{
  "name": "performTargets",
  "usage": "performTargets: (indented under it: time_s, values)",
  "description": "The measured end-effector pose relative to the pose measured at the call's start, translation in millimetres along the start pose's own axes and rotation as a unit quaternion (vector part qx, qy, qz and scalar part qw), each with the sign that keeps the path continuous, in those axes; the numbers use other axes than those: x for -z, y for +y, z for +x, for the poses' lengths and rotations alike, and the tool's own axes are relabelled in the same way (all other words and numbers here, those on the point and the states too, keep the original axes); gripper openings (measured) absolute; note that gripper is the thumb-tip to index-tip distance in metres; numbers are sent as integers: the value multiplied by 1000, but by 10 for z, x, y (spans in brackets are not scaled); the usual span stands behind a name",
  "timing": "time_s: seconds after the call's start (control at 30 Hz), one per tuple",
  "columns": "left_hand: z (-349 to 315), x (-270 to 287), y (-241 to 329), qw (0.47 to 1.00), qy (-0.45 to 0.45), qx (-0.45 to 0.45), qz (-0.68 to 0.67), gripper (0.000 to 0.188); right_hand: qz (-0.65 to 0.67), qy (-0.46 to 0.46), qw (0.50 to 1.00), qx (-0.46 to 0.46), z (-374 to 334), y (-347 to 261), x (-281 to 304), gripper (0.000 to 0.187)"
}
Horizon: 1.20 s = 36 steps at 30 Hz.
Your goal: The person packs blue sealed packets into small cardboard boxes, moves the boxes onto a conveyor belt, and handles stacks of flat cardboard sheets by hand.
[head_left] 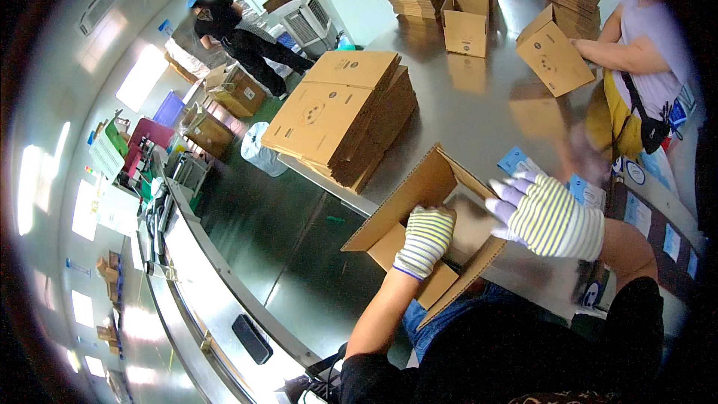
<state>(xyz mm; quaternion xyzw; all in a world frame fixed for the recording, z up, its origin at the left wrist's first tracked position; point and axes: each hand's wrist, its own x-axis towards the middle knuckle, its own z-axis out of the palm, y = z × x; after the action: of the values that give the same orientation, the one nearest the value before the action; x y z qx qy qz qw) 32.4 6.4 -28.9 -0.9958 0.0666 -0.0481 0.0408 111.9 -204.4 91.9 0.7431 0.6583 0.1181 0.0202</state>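
An open cardboard box (479,236) stands tilted in front of me at the table edge, its flaps raised. My left hand (425,239), in a white glove with yellow and dark stripes, reaches into the box. Its fingers are curled closed, and whatever they grip is hidden. At the box's right rim is my right hand (553,213), gloved the same way, open with pale fingertips stretched toward the rim. No object shows in it.
A stack of flat cartons (336,112) sits on the metal table (479,120), left of centre. Across it, a person's hands hold another box (553,52). Erected boxes (465,24) and more stacks stand behind. Blue-and-white cards (587,193) lie right. A phone (251,339) rests on the left counter.
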Motion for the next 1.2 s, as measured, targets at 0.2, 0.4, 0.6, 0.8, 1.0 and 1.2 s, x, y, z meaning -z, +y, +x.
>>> performTargets:
  time_s: [0.2,0.4,0.6,0.8,1.0,1.2]
  values:
    - [215,482,-170,920,386,8,-72,13,-30,12,999,-7,115,231,-143,89]
    - [448,494,-297,885,452,-7,-109,22,287,-148,941,98,104,453,-357,45]
    - [392,810,-440,791,277,13,-546,16,157,-92,983,-29,560,611,-763,51]
    - [35,369,-110,992,50,23,-112,17,195,115,973,-38,648,479,-1218,50]
    - [-444,260,-659,928,288,120,-203,18,253,334,892,-167,42,280,-580,53]
    - [-407,-427,-238,827,430,200,-302,52,325,361,793,-368,135,238,-382,71]
